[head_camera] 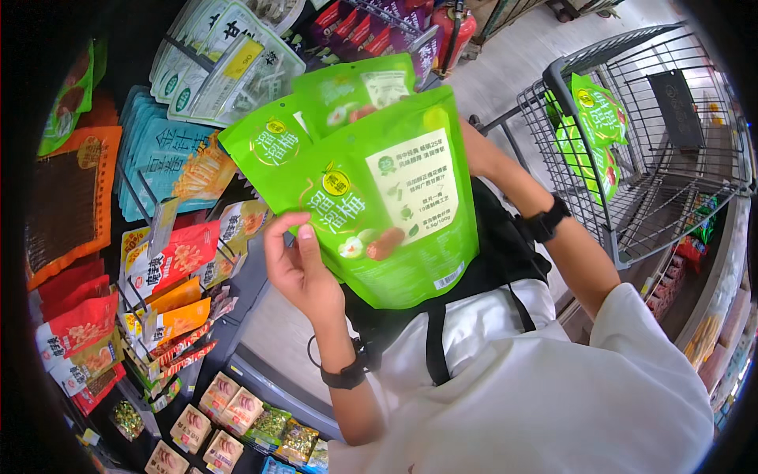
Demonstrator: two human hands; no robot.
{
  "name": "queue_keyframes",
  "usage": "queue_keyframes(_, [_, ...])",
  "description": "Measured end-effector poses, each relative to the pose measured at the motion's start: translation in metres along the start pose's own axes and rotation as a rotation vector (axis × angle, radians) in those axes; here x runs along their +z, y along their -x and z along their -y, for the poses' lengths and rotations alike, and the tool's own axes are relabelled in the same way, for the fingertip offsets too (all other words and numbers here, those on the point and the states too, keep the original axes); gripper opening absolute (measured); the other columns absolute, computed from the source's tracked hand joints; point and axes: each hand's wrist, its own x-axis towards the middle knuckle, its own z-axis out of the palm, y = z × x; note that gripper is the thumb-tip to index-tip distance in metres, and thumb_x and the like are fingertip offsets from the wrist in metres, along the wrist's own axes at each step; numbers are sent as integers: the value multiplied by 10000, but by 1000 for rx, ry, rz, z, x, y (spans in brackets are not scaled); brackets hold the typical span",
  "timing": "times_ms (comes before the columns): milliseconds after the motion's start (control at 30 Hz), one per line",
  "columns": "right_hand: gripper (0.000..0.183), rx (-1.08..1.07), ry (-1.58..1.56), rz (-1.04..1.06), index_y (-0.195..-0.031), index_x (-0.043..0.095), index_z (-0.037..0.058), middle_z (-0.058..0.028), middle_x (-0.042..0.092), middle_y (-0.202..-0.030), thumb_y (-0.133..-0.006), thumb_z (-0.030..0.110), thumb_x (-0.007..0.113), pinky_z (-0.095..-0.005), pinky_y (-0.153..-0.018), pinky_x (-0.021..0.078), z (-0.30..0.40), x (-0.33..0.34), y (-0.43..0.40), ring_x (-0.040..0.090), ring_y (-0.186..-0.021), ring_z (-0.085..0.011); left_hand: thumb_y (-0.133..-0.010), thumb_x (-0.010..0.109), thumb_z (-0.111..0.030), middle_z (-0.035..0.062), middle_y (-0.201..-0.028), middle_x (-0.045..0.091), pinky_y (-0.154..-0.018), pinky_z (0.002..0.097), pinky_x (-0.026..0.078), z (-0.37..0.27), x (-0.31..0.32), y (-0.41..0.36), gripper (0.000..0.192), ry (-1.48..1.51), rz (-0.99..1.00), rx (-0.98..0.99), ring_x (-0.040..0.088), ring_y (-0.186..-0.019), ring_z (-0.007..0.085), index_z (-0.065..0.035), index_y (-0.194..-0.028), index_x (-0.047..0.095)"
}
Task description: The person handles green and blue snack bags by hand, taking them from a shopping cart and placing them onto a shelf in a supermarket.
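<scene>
Bright green stand-up pouches of dried plums are fanned out in front of me, the front one showing a cream panel and pictured fruit. A second pouch sticks out at the left and another behind at the top. My left hand pinches the front pouch's left edge between thumb and index finger. From the right, my right hand reaches behind the pouches and holds them; its fingers are mostly hidden. More green pouches lie in a wire shopping cart at the right.
Snack packets hang on metal hooks at the left, among them blue pouches, red packets and white bags. Boxed goods stand on a low shelf below. A fire extinguisher is beyond, and a stocked shelf runs behind the cart.
</scene>
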Motion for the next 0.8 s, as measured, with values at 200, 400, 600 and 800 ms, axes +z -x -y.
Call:
queue_keyframes(200, [380, 93, 53, 17, -1171, 544, -14, -159, 614, -1140, -833, 131, 639, -351, -908, 450, 32, -8, 27, 593, -1028, -268, -926, 548, -55, 67, -1026, 559, -828, 248, 417, -7, 3, 4, 113, 19, 12, -37, 524, -922, 126, 13, -1016, 547])
queue_keyframes(400, [429, 353, -292, -117, -1256, 515, -16, -128, 574, -1242, -1000, 302, 382, -317, -993, 382, 37, -19, 25, 526, -1128, -194, -929, 541, -48, 67, -1035, 564, -824, 245, 420, -2, 8, 1, 123, 29, 24, -110, 530, -919, 125, 11, -1037, 548])
queue_keyframes(600, [580, 318, -549, -183, -1136, 602, -19, -95, 634, -1066, -983, 494, 378, -287, -891, 435, 49, -11, 36, 567, -988, -138, -927, 545, -46, 76, -1048, 564, -824, 244, 426, -4, 8, 3, 133, -35, 31, -108, 534, -922, 124, 12, -1047, 541])
queue_keyframes(800, [437, 441, -465, -123, -967, 656, -26, -28, 652, -817, -935, 398, 558, -243, -656, 470, 64, -6, 31, 581, -745, -74, -922, 548, -42, 88, -1065, 559, -854, 260, 423, 1, 7, 3, 133, 65, 34, -79, 535, -943, 140, 17, -1040, 538])
